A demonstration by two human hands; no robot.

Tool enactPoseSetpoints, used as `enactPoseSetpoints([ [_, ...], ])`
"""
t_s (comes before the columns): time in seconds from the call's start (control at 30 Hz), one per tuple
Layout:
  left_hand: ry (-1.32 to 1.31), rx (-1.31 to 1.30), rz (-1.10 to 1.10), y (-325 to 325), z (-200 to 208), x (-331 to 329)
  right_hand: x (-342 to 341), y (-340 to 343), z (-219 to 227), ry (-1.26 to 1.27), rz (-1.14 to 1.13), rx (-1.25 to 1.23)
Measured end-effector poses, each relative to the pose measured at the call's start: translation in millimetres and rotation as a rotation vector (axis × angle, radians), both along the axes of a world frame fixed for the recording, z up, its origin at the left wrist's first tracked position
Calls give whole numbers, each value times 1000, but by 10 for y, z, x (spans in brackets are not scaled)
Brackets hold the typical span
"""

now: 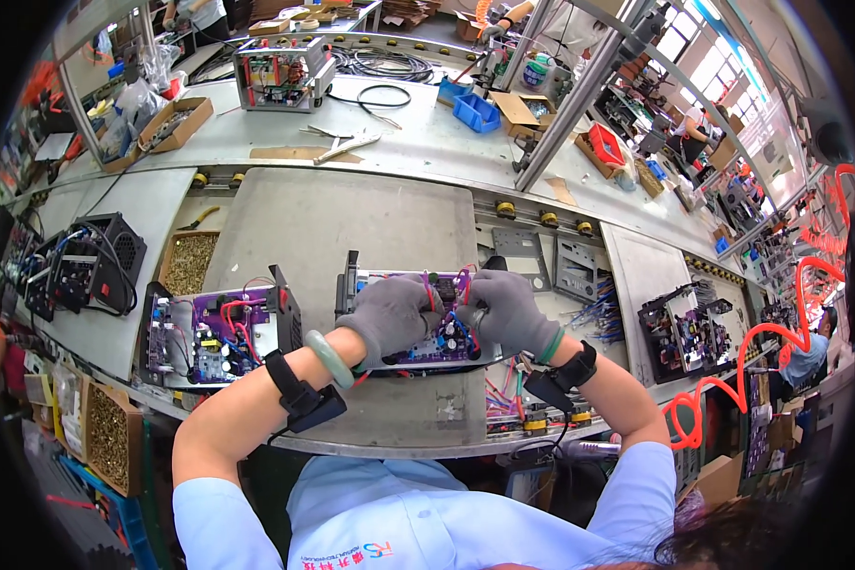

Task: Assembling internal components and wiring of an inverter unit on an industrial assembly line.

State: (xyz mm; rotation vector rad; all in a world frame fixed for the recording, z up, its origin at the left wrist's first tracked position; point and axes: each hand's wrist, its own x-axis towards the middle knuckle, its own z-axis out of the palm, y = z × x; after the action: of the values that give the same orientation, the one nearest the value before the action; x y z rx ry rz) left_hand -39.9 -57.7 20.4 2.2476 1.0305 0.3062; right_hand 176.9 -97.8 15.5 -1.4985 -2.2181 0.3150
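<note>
In the middle of the bench, both of my hands, in grey gloves, work over an open electronic unit with a purple circuit board (446,351). My left hand (392,313) is closed at the board's upper part, its fingertips pinching a thin red wire (429,288). Close beside it my right hand (509,310) has its fingers curled together next to another red wire; what they grip is hidden. Blue and red parts show on the board below my fingers. A second open unit (220,332), with red wires across its purple board, stands left of my left forearm.
A black-cased unit (95,261) stands far left, another open unit (689,328) at right. Screws fill a box (188,263); pliers (199,218) lie above it. Metal panels (577,269) and wire bundles (598,313) lie right. An orange coiled hose (731,389) hangs at right.
</note>
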Motion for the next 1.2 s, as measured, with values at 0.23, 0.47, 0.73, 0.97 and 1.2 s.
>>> enactPoseSetpoints([
  [0.23,33,14,7,-25,-35,5,180,163,-19,-110,196,-24],
  [0.47,113,-30,43,37,-6,54,34,95,26,-364,164,-29],
  [0.73,57,-72,14,26,39,19,-14,92,84,-233,48,-164],
  [0.97,61,37,8,46,-109,51,-13,55,13,-166,75,-56],
  [1.2,89,63,22,63,-128,60,-108,71,-48,-317,112,76],
])
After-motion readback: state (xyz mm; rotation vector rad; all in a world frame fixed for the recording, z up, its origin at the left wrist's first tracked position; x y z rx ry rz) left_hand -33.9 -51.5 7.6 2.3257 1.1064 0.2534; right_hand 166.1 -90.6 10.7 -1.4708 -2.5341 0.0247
